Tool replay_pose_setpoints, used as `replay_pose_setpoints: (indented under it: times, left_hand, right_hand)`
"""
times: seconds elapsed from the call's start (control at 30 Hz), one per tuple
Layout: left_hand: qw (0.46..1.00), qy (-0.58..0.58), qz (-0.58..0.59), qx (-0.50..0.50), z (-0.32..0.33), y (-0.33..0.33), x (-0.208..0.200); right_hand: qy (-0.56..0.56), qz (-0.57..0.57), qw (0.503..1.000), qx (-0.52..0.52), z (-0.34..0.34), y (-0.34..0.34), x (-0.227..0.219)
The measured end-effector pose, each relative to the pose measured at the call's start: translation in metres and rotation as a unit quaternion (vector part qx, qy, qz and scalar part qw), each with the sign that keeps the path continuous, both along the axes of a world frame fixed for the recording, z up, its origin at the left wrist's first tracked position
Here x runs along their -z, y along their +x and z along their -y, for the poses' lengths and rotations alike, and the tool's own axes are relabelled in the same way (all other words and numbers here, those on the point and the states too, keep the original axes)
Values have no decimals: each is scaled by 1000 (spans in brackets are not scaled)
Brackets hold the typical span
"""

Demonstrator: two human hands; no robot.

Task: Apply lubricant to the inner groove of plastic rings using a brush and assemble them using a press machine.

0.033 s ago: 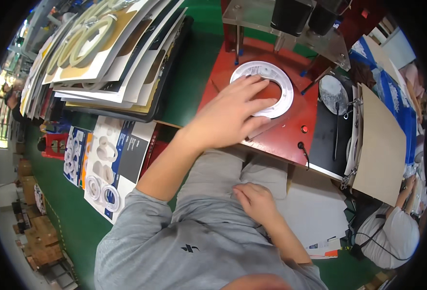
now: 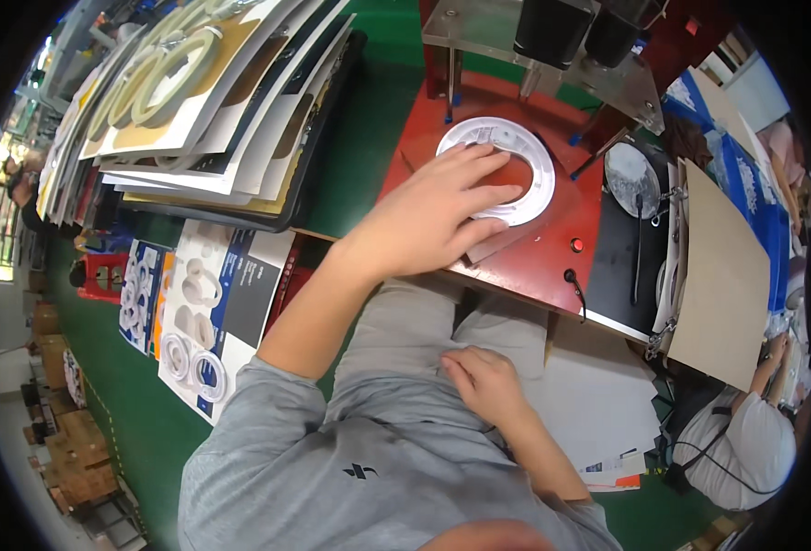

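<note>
Left hand (image 2: 447,216), palm down with its fingers spread apart, reaches over the near left corner of the red base (image 2: 534,264) and rests on the white ring (image 2: 540,172) — lying flat near the middle of that base — with its thumb by the near rim. Just off the base's near edge, the right hand (image 2: 490,381) lies half-curled at the lap (image 2: 396,340); whether it closes on anything, I cannot tell. Light, even pressure should steady the ring, fingertips best kept clear of the transparent plate (image 2: 474,29) above the base's far side.
</note>
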State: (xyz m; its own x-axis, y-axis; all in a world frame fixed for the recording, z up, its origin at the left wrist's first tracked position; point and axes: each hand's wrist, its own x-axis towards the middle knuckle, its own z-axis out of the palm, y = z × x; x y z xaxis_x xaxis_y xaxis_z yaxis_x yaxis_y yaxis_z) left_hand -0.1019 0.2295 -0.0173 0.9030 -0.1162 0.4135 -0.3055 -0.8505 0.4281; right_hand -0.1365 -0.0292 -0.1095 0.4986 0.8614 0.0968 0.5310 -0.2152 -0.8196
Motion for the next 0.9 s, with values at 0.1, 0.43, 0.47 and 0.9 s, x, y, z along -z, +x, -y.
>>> replay_pose_setpoints:
  times: [0.1,0.43,0.47,0.9]
  left_hand:
    - [1000,-26,4,2,-5,-18,-1]
    - [932,25,256,-257,-107,-90,-148]
    - [927,-46,221,-298,-129,-91,-147]
    - [897,61,144,-413,-99,-112,-125]
  right_hand:
    - [19,-34,999,13,-6,-1,-3]
    - [56,-44,997,-9,-21,-8,5]
    - [69,-36,997,-8,-24,-6,-1]
    - [58,-61,996,23,-7,-11,2]
